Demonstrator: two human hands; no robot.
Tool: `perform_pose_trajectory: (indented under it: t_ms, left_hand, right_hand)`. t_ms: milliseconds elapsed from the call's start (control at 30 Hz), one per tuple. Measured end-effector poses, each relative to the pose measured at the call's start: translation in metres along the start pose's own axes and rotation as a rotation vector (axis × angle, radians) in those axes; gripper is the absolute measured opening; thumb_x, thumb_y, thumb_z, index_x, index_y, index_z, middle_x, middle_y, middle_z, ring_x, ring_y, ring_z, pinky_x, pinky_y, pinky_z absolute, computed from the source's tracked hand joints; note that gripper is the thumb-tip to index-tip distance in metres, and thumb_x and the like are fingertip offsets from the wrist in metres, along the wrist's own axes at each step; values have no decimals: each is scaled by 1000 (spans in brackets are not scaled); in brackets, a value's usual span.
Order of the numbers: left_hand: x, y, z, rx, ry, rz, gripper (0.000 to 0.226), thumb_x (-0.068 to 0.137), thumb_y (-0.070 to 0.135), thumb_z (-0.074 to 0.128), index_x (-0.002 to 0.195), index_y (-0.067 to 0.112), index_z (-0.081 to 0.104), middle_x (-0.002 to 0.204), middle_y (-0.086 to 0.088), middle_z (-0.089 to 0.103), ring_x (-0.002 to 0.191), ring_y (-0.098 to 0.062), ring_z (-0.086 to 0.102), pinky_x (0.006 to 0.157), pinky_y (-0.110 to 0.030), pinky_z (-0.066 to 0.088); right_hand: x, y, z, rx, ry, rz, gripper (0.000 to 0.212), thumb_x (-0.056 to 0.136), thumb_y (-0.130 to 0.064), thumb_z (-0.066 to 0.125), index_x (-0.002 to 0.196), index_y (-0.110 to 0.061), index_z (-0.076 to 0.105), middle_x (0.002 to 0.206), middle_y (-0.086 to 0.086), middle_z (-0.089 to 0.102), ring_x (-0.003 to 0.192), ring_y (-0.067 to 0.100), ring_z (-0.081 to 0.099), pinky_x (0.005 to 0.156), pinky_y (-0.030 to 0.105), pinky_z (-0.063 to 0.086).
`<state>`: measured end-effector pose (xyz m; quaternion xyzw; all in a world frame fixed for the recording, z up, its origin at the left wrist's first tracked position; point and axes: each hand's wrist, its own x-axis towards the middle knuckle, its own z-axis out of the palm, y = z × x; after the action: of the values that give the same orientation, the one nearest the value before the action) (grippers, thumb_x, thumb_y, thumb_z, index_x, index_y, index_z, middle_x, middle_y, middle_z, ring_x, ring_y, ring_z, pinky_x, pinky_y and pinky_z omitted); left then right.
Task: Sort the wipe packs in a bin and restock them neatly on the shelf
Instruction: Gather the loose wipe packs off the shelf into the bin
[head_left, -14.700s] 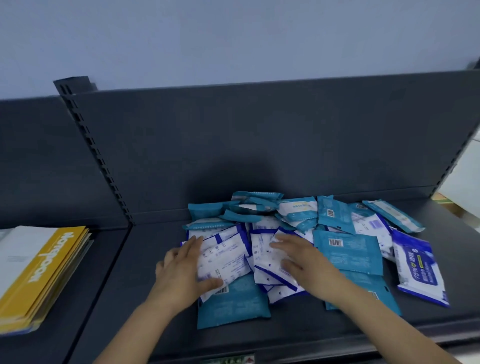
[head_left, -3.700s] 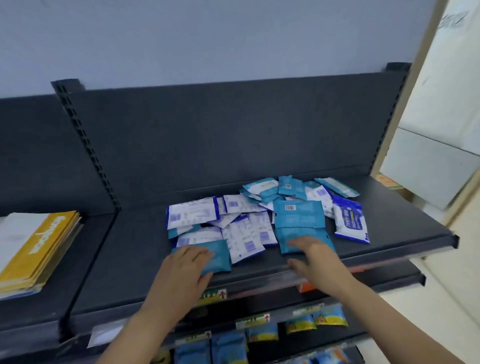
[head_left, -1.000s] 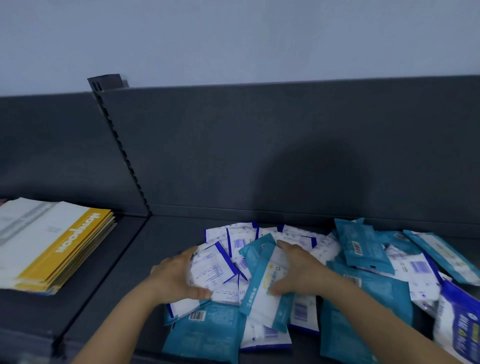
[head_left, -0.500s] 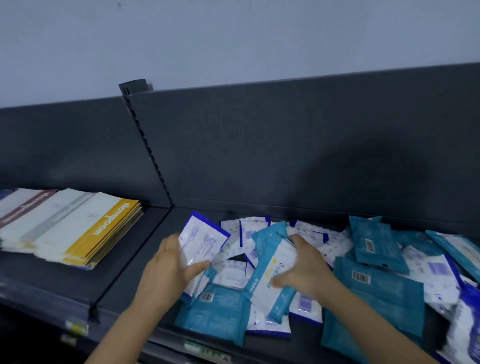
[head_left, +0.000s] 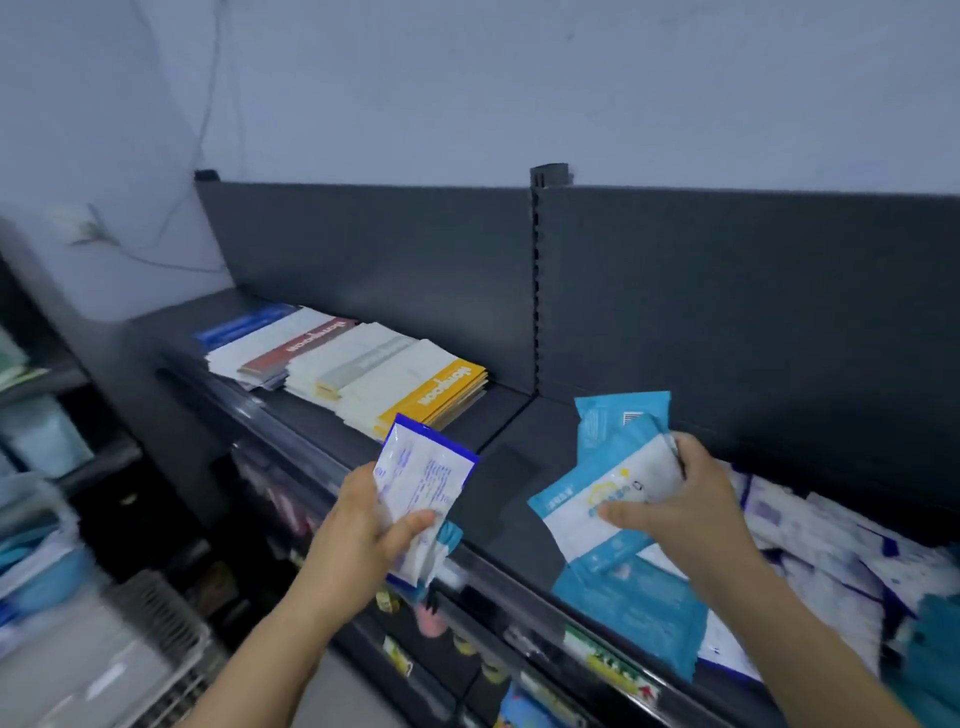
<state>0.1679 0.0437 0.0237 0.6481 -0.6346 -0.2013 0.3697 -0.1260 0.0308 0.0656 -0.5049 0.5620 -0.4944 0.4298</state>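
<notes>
My left hand (head_left: 358, 540) grips white wipe packs with dark blue edges (head_left: 423, 478), lifted off the dark shelf (head_left: 498, 467) and out past its front edge. My right hand (head_left: 680, 509) holds teal and white wipe packs (head_left: 608, 493) above the shelf, thumb across the front one. A loose heap of teal and white-and-blue packs (head_left: 810, 551) lies on the shelf at the right, partly hidden behind my right arm. One teal pack (head_left: 628, 618) lies flat near the front edge.
Stacks of flat envelopes, the nearest with a yellow band (head_left: 431, 395), fill the left shelf section. A slotted upright post (head_left: 537, 291) divides the sections. Lower shelves (head_left: 467, 623) hold small goods. A blurred grey basket (head_left: 156, 639) and blue items sit at lower left.
Both hands have lifted their packs off the heap. My view has swung left, so the heap now sits at the right and the envelope stacks near the middle.
</notes>
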Motion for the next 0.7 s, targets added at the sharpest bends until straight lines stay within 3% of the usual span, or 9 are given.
perform_pose_trajectory:
  t_ms: [67, 200, 333, 467, 600, 700]
  left_hand:
    - [-14, -30, -34, -68, 59, -51, 36, 80, 42, 72, 104, 39, 45, 106, 15, 54, 99, -8, 57, 85, -37, 50]
    - [-42, -98, -116, -79, 184, -136, 35, 80, 31, 74, 96, 39, 45, 103, 16, 53, 95, -5, 56, 76, -20, 43]
    - [-71, -171, -205, -10, 280, -249, 36, 81, 31, 73, 97, 37, 41, 103, 7, 55, 92, -10, 55, 77, -33, 46]
    - [-110, -233, -278, 72, 352, -411, 39, 82, 41, 70, 102, 26, 40, 96, 9, 56, 83, -10, 56, 66, -32, 45]
    - [-144, -271, -332, 93, 460, -468, 34, 82, 33, 72, 89, 33, 38, 91, 17, 52, 81, -2, 52, 62, -27, 41]
    - [-165, -300, -359, 110, 516, -556, 36, 80, 34, 73, 98, 30, 41, 98, 8, 56, 88, -16, 57, 70, -35, 45]
  right_hand:
    - [-5, -5, 49, -11, -65, -3, 55, 57, 11, 81, 89, -21, 51, 88, 4, 66, 76, 18, 65, 59, 33, 54]
    - [-21, -15, 164, -67, -200, -27, 54, 56, 9, 82, 88, -21, 51, 90, 2, 65, 77, 16, 63, 60, 32, 52]
    - [-43, -16, 287, -82, -333, -50, 57, 52, 12, 83, 91, -17, 53, 89, 6, 65, 81, 26, 64, 68, 39, 54]
    - [-67, -23, 393, -77, -465, -27, 56, 57, 15, 80, 92, -18, 50, 88, 4, 64, 73, 19, 63, 48, 23, 51]
    - [-90, -24, 479, -135, -619, -32, 57, 61, 9, 80, 101, -19, 51, 94, 4, 65, 81, 15, 65, 63, 30, 54]
    - [-100, -25, 535, -159, -698, -44, 57, 61, 7, 80, 102, -20, 51, 96, 1, 64, 82, 13, 64, 63, 27, 51]
